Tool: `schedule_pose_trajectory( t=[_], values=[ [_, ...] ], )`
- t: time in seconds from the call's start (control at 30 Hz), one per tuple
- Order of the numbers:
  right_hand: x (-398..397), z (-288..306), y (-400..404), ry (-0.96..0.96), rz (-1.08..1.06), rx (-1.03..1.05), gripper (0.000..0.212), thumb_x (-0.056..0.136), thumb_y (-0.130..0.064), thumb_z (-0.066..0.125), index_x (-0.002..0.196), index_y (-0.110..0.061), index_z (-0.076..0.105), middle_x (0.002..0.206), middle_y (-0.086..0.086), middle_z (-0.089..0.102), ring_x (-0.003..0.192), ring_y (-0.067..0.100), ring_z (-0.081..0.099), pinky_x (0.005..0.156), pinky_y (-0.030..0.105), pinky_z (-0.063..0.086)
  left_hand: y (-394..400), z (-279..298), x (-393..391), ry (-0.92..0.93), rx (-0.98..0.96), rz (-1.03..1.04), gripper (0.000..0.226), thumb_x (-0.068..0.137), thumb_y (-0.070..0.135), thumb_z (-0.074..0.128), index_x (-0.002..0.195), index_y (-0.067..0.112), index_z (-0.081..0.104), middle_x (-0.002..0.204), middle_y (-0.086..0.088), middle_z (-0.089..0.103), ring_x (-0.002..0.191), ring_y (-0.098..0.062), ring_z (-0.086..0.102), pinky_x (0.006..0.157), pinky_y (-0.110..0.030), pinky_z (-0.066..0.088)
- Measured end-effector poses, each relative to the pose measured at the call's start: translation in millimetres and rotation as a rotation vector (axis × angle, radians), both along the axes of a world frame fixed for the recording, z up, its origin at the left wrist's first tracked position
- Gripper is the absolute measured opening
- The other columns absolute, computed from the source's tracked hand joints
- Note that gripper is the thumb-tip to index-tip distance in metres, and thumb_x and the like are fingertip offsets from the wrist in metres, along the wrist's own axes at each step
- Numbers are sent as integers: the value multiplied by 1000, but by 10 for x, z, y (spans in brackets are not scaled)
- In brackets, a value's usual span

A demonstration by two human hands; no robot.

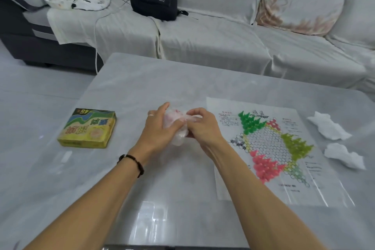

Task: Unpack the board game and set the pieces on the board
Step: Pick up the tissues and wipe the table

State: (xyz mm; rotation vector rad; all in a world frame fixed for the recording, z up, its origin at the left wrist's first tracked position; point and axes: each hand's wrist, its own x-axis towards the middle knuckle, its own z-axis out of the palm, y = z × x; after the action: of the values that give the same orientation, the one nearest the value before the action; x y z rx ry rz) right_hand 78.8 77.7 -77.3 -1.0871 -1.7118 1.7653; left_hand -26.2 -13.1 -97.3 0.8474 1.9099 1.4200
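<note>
Both hands gripped one small clear plastic bag of pieces, pinkish inside: left hand curled on its left side, right hand pinching the top right. Chinese checkers board sheet lay on the tabletop just right of the right hand, long axis running away from the person. Right hand nearer. Three corners filled: green, yellow-green, pink. Game box well left of left hand.

Paper game board lies flat on the right, printed with a hexagon-cell star; dark green pieces stand on its far-left point; yellow-green pieces on the right point; pink pieces on the near point; small clear bag with reddish pieces inside, held mid-table; yellow-green game box closed, flat, far left
</note>
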Motion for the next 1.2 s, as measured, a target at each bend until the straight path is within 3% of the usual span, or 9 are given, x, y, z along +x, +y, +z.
schedule_pose_trajectory(
  t=[0.13, 0.2, 0.4, 0.57, 0.7, 0.77, 0.93, 1.1, 1.2],
  values=[
    [181, 85, 26, 50, 128, -42, 15, 84, 7, 64, 90, -7, 61, 72, 11, 63, 58, 14, 62, 58, 27, 56, 21, 78, 189, -175, 91, -59, 23, 92, 32, 60, 112, 21, 59, 111, 0, 65, 103, -17, 64, 87, -31, 52],
    [339, 161, 73, 16, 109, 42, 9, 84, 1, 67, 92, -3, 65, 75, 9, 64, 58, 16, 65, 55, 24, 54, 103, 156, 267, -70, 105, 61, 3, 92, 20, 59, 94, 19, 62, 95, 1, 69, 90, -17, 66, 73, -29, 53],
    [1070, 294, 589, -184, -107, 333, 6, 88, -12, 62, 87, -11, 68, 80, 2, 67, 58, 9, 65, 54, 25, 52, 620, 264, 639, 169, 74, -112, 21, 89, 8, 56, 83, 26, 65, 88, 12, 65, 75, -15, 64, 63, -38, 58],
    [1733, 258, 1172, -292, -252, 449, 11, 88, -15, 61, 80, -15, 68, 72, -2, 66, 63, 15, 67, 62, 34, 55, 1332, 376, 1252, 260, 124, -281, 16, 88, 33, 66, 79, 20, 65, 79, 9, 66, 71, -7, 58, 60, -16, 45],
    [2405, 229, 1616, -417, -415, 461, 8, 83, -17, 65, 77, -21, 67, 73, -10, 66, 69, 8, 62, 68, 26, 47, 1859, 483, 1834, 319, 5, -387, 37, 81, 45, 70, 67, 15, 55, 69, 2, 60, 70, -17, 56, 62, -32, 43],
    [2788, 207, 1806, -539, -508, 477, 6, 84, -26, 66, 89, -22, 67, 89, -8, 66, 83, 10, 61, 76, 25, 43, 2143, 520, 2150, 517, -131, -444, 40, 84, 46, 65, 62, 17, 47, 71, 3, 59, 73, -21, 56, 62, -31, 42],
    [3407, -4, 2306, -960, -475, 366, 65, 77, -54, 68, 131, -25, 46, 123, 3, 46, 115, 27, 46, 91, 36, 40, 3043, 491, 2887, 707, -311, -472, 38, 86, 42, 53, 58, 19, 39, 82, -2, 49, 74, -27, 54, 60, -31, 35],
    [3787, -268, 2627, -824, -283, 298, 24, 90, -12, 55, 114, -16, 60, 109, 0, 48, 105, 25, 52, 76, 26, 36, 3795, 238, 3328, 759, -385, -499, 31, 82, 47, 59, 74, 18, 54, 103, -7, 53, 95, -27, 56, 68, -32, 42],
    [4030, -322, 2807, -746, -327, 317, 29, 90, -1, 49, 114, -12, 60, 109, 1, 52, 103, 24, 51, 75, 21, 30, 4182, 22, 3501, 841, -395, -590, 47, 74, 60, 64, 89, 15, 64, 126, -9, 51, 117, -30, 44, 88, -37, 42]
  ],
)
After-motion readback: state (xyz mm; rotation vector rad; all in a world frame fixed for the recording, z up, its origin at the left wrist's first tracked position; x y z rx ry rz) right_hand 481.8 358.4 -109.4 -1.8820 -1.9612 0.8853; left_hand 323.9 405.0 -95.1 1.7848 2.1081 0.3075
